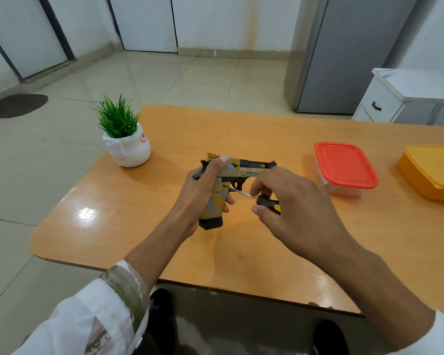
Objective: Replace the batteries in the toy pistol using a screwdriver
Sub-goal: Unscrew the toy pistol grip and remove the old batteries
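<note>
Head camera looks down at the tabletop (164,226). The left hand (203,190) curls round the toy pistol (241,170), holding it over the middle of the tabletop. The right hand (292,201) pinches the screwdriver (267,202), and its tip touches the toy pistol near the trigger. A red-lidded box (345,165) and a yellow box (431,172) sit by the right edge. A little plant (127,147) stands at the far left corner.

A potted plant (128,149), a red-lidded container (345,165) and a yellow box (431,172) are pictured set on an orange wooden table (241,129).
</note>
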